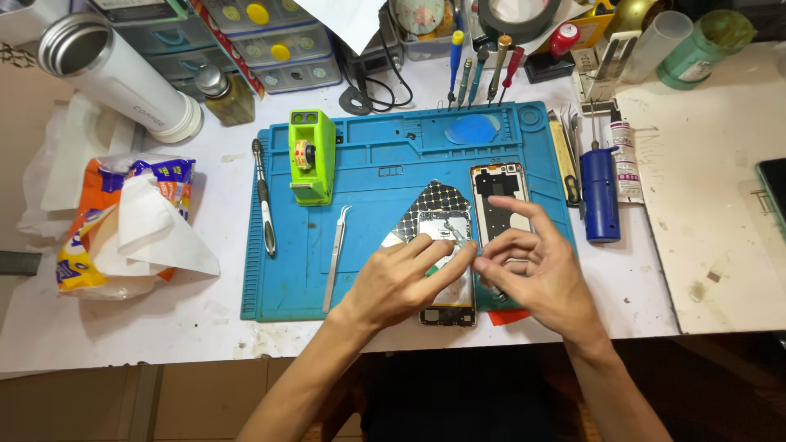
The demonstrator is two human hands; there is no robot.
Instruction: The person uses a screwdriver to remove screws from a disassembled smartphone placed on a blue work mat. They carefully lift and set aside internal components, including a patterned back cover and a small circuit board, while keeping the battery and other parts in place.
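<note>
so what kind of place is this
Most likely a small phone-repair workbench. A blue repair mat holds an opened phone under the left hand and right hand, with tweezers beside them and a row of screwdrivers behind.

Opened phone [446, 225]: its middle and near part are covered by the left hand [399, 282].
Back cover [497, 188]: the near end is hidden behind the right hand [536, 274].
Pinched part: too small to be told.
Dark device [774, 196]: cut off by the right edge.
</note>
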